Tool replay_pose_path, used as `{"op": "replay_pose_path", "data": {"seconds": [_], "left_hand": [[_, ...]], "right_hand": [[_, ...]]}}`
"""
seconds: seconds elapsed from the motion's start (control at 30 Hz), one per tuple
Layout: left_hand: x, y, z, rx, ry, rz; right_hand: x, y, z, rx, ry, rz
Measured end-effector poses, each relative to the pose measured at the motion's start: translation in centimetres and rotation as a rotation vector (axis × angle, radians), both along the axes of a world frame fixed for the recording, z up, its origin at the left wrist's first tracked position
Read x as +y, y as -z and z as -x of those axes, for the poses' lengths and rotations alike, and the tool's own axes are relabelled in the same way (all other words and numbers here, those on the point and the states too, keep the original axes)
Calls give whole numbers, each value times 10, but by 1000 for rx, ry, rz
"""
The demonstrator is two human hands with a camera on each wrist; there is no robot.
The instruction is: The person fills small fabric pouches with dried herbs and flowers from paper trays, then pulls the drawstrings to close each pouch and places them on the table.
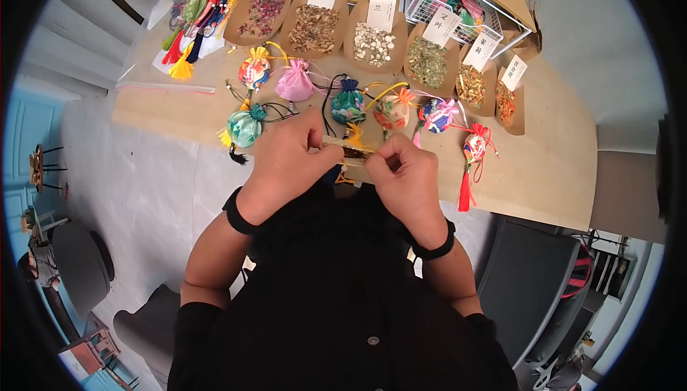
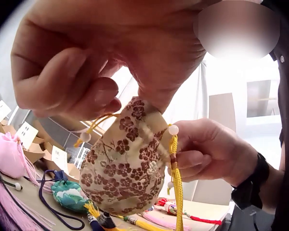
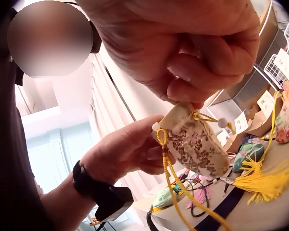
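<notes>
A cream drawstring pouch with brown blossom print hangs between both hands above the table's front edge. My left hand pinches one side of its mouth, thumb and curled fingers at the rim. The opposite side is pinched by my right hand. From above, the mouth is spread into a narrow slit, with something dark brown showing inside. Yellow cords with pale beads dangle at the pouch's sides. In the right wrist view a yellow tassel shows beside the pouch.
Several finished sachets lie just beyond my hands, among them a pink one, a teal one and a red one. Behind them stand labelled paper trays of dried herbs. Tassels lie back left; a wire basket stands back right.
</notes>
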State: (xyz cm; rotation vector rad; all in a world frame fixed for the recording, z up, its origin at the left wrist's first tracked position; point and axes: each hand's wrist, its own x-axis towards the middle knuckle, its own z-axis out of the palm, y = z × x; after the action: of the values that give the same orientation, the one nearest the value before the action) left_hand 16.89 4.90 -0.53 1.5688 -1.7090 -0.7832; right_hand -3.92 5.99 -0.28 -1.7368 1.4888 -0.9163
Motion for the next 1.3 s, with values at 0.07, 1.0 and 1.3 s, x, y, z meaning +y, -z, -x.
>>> {"op": "replay_pose_path", "data": {"seconds": [0.07, 1.0, 1.3], "left_hand": [[1, 0, 0, 122, 33, -44], [-18, 1, -26, 647, 252, -155], [-58, -5, -40, 1042, 45, -457]], "right_hand": [[-6, -1, 5, -15, -41, -35], [-47, -63, -28, -72, -369, 212], [-124, -57, -68, -281, -290, -86]]}}
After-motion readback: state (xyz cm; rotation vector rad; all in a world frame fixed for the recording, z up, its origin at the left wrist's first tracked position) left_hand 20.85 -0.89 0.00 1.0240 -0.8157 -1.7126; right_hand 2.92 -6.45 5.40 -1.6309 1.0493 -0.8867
